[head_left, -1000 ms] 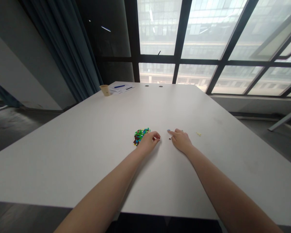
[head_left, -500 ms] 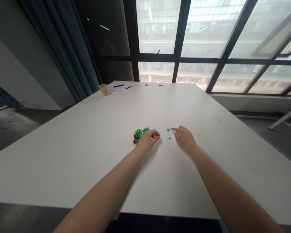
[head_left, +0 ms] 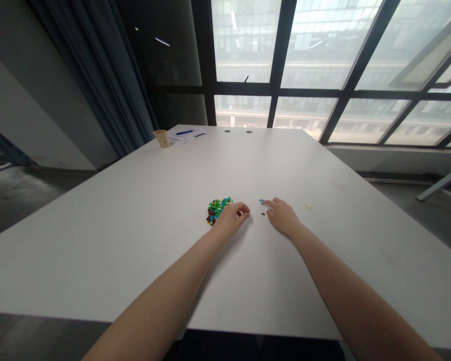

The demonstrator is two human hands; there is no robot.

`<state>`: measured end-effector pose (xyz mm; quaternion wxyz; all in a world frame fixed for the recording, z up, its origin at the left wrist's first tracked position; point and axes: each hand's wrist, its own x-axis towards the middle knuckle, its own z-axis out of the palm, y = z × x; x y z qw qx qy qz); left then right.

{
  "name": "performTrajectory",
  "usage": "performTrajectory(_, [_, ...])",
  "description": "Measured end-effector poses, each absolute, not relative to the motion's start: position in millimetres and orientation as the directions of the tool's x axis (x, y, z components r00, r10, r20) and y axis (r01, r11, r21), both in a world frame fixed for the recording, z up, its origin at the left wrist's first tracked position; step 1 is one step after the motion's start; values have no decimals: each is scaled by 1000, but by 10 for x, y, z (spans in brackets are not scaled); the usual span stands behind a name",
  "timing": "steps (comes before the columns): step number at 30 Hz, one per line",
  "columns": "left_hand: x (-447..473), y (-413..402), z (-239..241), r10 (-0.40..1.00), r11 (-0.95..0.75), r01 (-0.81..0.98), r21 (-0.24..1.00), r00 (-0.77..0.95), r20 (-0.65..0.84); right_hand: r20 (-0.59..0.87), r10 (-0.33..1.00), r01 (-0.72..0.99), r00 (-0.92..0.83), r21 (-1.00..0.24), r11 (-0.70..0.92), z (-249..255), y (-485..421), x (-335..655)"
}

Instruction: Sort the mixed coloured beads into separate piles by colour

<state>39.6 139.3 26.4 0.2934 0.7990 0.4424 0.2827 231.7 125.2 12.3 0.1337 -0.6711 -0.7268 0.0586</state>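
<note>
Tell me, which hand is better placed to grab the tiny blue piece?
Probably the right hand: its forefinger tip is right beside the blue piece, while the left hand rests curled by the colourful pile.

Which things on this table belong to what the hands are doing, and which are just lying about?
In use: pile of small coloured bricks by the left hand; blue piece and dark piece at the right hand.
Lying about: paper cup, papers, blue pen at the far edge.
</note>
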Motion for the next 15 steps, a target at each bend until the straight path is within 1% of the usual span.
performTrajectory(9, [393, 1378, 273, 870, -435, 542, 719, 458, 181, 109, 993, 946, -41, -315, 74, 95, 1283, 2325])
performTrajectory(15, [391, 1387, 262, 869, -441, 540, 717, 458, 190, 158, 986, 937, -44, -337, 96, 124, 1267, 2340])
